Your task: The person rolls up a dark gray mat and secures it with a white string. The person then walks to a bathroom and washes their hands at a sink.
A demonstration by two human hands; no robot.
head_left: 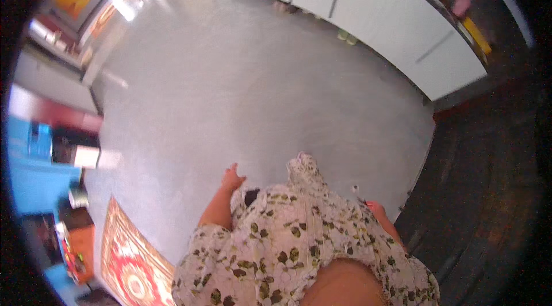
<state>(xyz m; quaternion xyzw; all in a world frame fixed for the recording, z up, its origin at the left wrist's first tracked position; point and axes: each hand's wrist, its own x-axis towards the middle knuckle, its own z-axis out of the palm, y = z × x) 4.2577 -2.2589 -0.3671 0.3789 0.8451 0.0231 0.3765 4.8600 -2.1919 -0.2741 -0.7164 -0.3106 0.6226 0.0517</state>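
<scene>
My left hand [233, 178] hangs over the grey floor at my left side, its fingers apart and nothing in it. On the other side, my right hand [376, 209] is partly hidden by my sleeve. Its fingers are closed around a small, thin, dark thing [361, 199], with a pale round end in front of it. That thing is too small and blurred for me to tell its kind. A patterned white dress [287, 220] with green leaves covers my body between the two hands.
Smooth grey floor [259, 87] stretches ahead. White cabinets [368, 12] line the far right, with pale green shoes [347, 37] beneath. A dark surface [477, 191] runs along the right. At the left are a red patterned rug [135, 266] and a white box [86, 157].
</scene>
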